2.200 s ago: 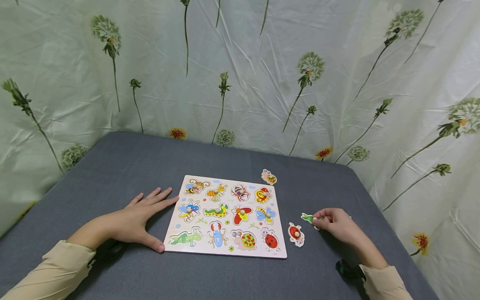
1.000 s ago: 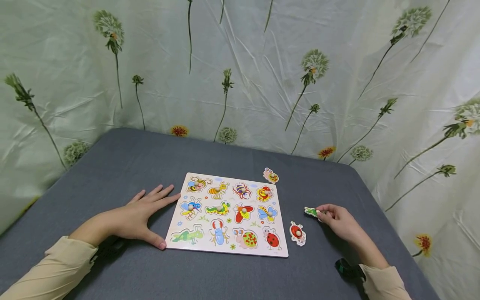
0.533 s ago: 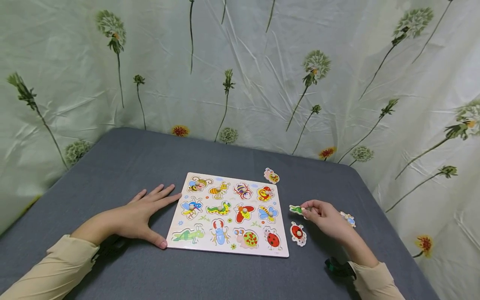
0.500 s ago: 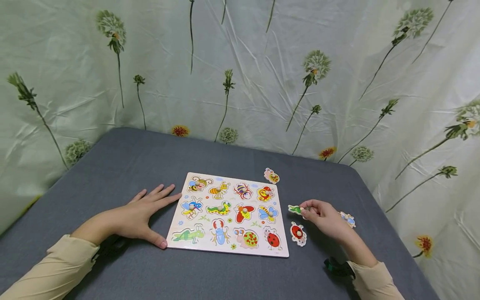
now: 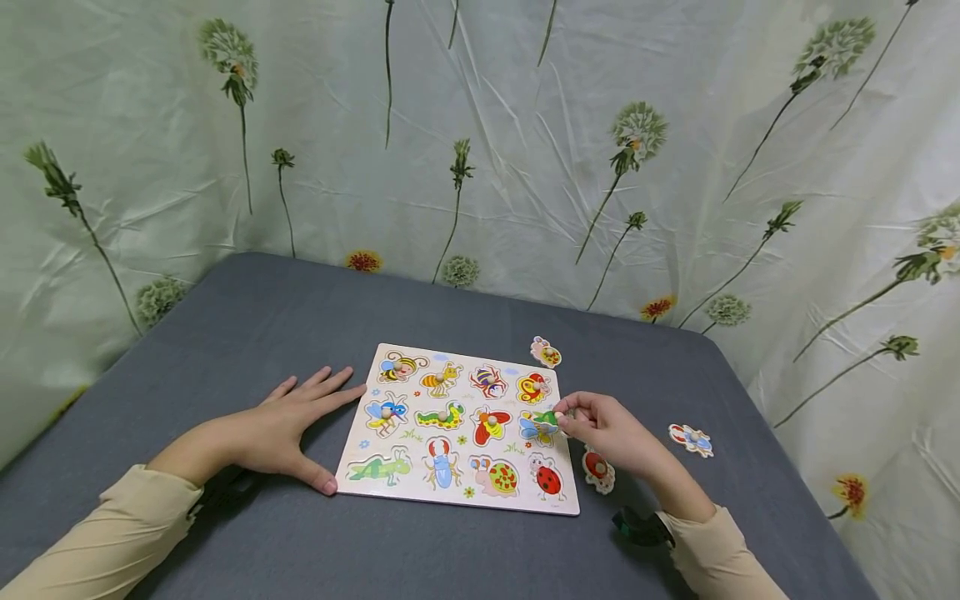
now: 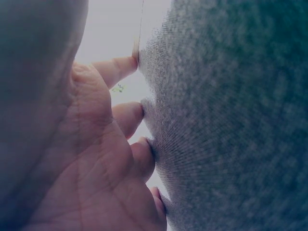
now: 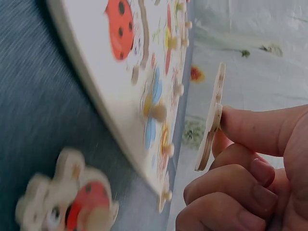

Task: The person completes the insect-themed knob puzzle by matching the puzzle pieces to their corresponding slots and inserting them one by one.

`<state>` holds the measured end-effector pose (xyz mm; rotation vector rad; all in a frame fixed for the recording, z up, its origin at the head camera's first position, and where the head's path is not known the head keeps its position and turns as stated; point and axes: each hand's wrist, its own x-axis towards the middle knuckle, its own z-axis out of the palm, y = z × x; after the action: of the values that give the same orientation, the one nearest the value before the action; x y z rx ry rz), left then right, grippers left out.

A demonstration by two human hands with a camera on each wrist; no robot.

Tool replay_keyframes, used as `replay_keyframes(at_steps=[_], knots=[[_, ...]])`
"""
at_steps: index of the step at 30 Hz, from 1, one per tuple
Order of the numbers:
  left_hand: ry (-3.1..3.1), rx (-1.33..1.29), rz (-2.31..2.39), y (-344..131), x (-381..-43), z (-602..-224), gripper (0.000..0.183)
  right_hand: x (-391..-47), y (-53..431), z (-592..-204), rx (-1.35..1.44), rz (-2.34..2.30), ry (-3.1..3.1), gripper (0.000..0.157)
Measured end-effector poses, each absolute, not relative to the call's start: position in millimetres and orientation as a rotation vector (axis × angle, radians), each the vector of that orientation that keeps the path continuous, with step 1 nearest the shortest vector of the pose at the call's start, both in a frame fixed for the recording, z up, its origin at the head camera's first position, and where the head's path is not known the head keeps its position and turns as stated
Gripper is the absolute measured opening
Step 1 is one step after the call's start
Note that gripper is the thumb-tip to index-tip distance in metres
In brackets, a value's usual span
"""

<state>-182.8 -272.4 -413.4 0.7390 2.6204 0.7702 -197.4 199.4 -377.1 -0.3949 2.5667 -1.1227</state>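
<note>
My right hand [image 5: 603,427] pinches a green grasshopper puzzle piece [image 5: 549,418] between thumb and fingers. In the right wrist view the piece [image 7: 211,125] is edge-on, raised off the puzzle board. From the head it overlaps the blue dragonfly piece [image 5: 532,433] at the board's right side. My left hand [image 5: 292,429] lies spread on the cloth, its thumb and index fingertips at the left edge of the wooden peg puzzle board [image 5: 457,500]. Several knobbed insect pieces fill the board's two upper rows. The bottom row shows bare printed recesses, among them a green grasshopper recess [image 5: 381,468].
A ladybug piece [image 5: 597,469] lies right of the board, partly behind the right hand. A blue stag beetle piece [image 5: 692,440] is farther right, and a snail piece [image 5: 546,352] by the top right corner. Grey cloth [image 5: 450,550] covers the table; a flowered curtain [image 5: 480,150] hangs behind.
The right hand has carried the grasshopper piece leftward from the cloth to over the board's right side, uncovering the stag beetle piece. The left hand keeps its place at the board.
</note>
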Motion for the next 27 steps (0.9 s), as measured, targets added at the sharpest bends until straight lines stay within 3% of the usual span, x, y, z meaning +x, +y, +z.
replay_keyframes(at_steps=[27], knots=[[2.632, 0.738, 0.765, -272, -182, -413, 0.13, -200, 135, -385, -0.58, -1.103, 2.487, 0.018]])
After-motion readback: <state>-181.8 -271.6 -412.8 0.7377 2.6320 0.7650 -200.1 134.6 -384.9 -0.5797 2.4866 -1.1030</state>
